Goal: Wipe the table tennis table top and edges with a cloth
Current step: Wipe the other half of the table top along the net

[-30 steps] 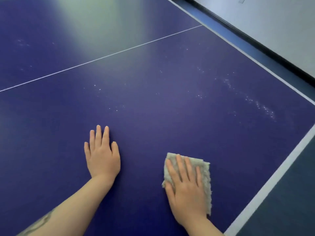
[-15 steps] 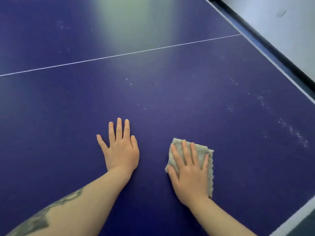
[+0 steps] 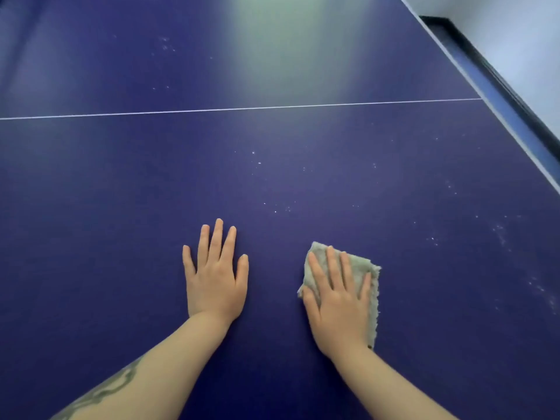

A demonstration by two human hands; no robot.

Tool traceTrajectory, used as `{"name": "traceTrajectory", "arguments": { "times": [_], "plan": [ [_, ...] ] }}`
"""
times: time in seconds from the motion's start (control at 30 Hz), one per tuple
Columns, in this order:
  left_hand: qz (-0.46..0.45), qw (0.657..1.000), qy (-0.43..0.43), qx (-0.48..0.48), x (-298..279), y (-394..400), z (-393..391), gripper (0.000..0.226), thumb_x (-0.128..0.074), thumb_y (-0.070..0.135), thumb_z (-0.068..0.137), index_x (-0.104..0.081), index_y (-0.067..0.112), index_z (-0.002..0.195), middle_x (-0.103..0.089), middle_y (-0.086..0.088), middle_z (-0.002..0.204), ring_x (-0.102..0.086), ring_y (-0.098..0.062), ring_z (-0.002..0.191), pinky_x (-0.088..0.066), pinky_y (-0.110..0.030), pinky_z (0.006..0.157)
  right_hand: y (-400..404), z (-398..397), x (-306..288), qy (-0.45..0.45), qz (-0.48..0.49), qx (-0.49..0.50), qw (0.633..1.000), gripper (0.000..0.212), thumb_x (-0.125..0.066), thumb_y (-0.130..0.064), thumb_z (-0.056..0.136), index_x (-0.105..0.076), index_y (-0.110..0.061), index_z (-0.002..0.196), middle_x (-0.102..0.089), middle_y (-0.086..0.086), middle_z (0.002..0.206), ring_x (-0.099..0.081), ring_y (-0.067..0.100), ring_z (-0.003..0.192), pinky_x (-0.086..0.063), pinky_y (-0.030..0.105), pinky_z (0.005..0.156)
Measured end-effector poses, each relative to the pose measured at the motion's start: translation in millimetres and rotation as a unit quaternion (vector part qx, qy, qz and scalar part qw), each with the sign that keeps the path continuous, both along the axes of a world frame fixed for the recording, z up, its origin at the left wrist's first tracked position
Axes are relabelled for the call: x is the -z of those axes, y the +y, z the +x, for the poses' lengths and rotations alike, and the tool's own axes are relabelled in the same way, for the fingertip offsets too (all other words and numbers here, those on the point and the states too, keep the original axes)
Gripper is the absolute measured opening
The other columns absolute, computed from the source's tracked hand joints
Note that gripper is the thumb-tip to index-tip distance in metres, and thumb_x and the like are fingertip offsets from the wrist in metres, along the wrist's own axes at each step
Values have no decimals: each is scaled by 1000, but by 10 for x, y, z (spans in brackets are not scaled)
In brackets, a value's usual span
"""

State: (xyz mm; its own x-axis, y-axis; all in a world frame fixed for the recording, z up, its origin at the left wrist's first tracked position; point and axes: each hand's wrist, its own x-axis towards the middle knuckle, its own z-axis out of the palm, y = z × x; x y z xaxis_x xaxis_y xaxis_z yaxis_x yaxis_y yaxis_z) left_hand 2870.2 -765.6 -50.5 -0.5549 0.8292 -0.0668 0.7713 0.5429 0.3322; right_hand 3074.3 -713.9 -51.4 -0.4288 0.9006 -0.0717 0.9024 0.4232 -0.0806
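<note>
Since the earlier frame, both your hands have slid away from the white end border, now out of view. Head view: right hand lies flat, fingers spread, pinning the cloth to the tabletop, well short of the centre line. Left hand rests empty, fingers splayed, beside the cloth. Keep palm pressure even; overlap strokes toward the dust specks right of the cloth. Cloth: grey, nubby, frayed edge. Tabletop: smooth, matte blue.
</note>
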Motion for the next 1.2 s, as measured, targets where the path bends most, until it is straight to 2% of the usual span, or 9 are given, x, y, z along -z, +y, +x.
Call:
{"name": "traceTrajectory", "arguments": {
  "times": [0.1, 0.23, 0.33, 0.43, 0.57, 0.7, 0.83, 0.93, 1.2],
  "plan": [
    [30, 997, -47, -53, -41, 70, -71, 57, -36, 35, 101, -20, 24, 155, -5, 6, 163, 3, -15, 151, -2, -39, 122, -192, -388, -13, 23, -12, -138, 990, 60, -34, -53, 97, -28, -38, 154, -26, -3, 162, -22, 23, 151, -14, 61, 113],
    [-1, 1000, -11, -29, -62, 403, -495, 57, -30, 34, 103, -12, 25, 156, -3, 4, 164, 4, -16, 151, -2, -40, 122, 334, -825, -26, 11, -40, -241, 970, 57, -25, -53, 99, -21, -43, 155, -16, -8, 164, -12, 19, 153, -1, 58, 116],
    [-38, 999, 18, -29, -38, 596, -783, 58, -18, 41, 102, -3, 28, 156, 2, 6, 164, 9, -16, 150, 2, -43, 122, 829, -752, -15, -14, -56, -123, 991, 63, -9, -58, 93, -3, -47, 154, 10, -15, 162, 8, 14, 153, 16, 54, 116],
    [-45, 998, 35, -32, -7, 627, -797, 59, -15, 44, 101, 1, 30, 156, 3, 8, 164, 10, -15, 150, 4, -47, 121, 741, -575, 38, -2, 15, 11, 1000, 60, -14, -54, 98, -9, -42, 156, -6, -8, 166, 1, 15, 153, 1, 59, 119],
    [-57, 997, 42, -35, 0, 637, -816, 60, -15, 44, 101, 4, 31, 156, 4, 8, 164, 11, -16, 150, 3, -51, 120, 328, -853, 14, 33, 14, -140, 990, 59, -33, -51, 98, -27, -38, 155, -23, -4, 163, -16, 22, 152, -13, 61, 115],
    [-57, 997, 41, -38, 11, 631, -822, 60, -17, 45, 101, 4, 32, 155, 7, 5, 164, 12, -18, 150, 3, -53, 120, 863, -1346, -4, 25, -35, -250, 967, 58, -24, -55, 98, -21, -43, 155, -14, -9, 165, -7, 18, 153, -4, 59, 117],
    [-76, 995, 42, -55, 25, 643, -818, 62, -14, 49, 99, 12, 32, 153, 12, 5, 163, 16, -21, 149, 6, -56, 118, 1528, -1192, -12, -18, -47, -95, 994, 61, -7, -59, 94, -2, -49, 154, 8, -14, 164, 12, 12, 152, 8, 55, 120],
    [-68, 995, 44, -53, 48, 638, -835, 61, -10, 50, 98, 11, 32, 153, 8, 3, 164, 13, -22, 150, 5, -58, 118, 1321, -827, -17, -5, -18, -44, 999, 60, -14, -56, 97, -4, -46, 155, -2, -10, 166, 7, 14, 152, 3, 56, 120],
    [-63, 996, 47, -51, 54, 642, -846, 65, -4, 51, 93, -2, 31, 155, -3, 3, 164, 3, -22, 151, -1, -57, 118, 1122, -1493, -53, 9, -49, -301, 952, 52, -10, -51, 105, -17, -43, 156, -11, -9, 165, -1, 17, 153, 2, 55, 118]
  ]
}}
